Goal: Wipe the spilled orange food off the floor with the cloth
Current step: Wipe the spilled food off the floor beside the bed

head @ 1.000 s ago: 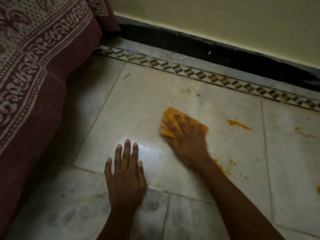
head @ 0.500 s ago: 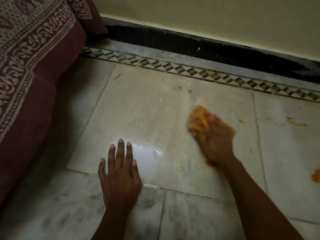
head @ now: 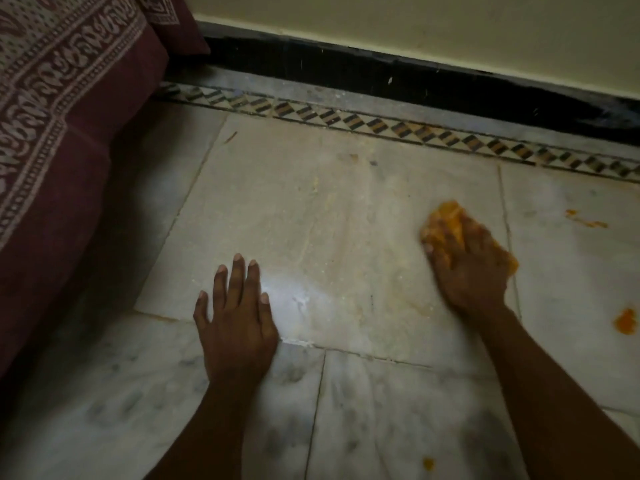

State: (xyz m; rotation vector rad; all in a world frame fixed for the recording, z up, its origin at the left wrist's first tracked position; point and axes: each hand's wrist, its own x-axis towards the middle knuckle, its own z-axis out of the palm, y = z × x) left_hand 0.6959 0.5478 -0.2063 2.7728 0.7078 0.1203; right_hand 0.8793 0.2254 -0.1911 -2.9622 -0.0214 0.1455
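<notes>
My right hand (head: pixel 469 268) lies palm down on an orange-stained cloth (head: pixel 446 220) and presses it onto the pale marble floor (head: pixel 329 220); motion blurs it. The cloth shows past the fingertips and at the right of the hand. My left hand (head: pixel 235 320) rests flat on the floor with straight fingers and holds nothing. Orange food remains on the floor: a blob (head: pixel 627 322) at the right edge, a thin smear (head: pixel 585 220) further back, and a small drop (head: pixel 428 464) near the bottom. Faint yellowish streaks cover the tile between my hands.
A maroon patterned bedspread (head: pixel 52 133) hangs down on the left. A patterned tile border (head: pixel 381 124) and a black skirting (head: pixel 381 77) run along the cream wall at the back.
My right hand has swept the cloth to the right across the tile, over the spot where an orange smear lay. The left hand stays planted.
</notes>
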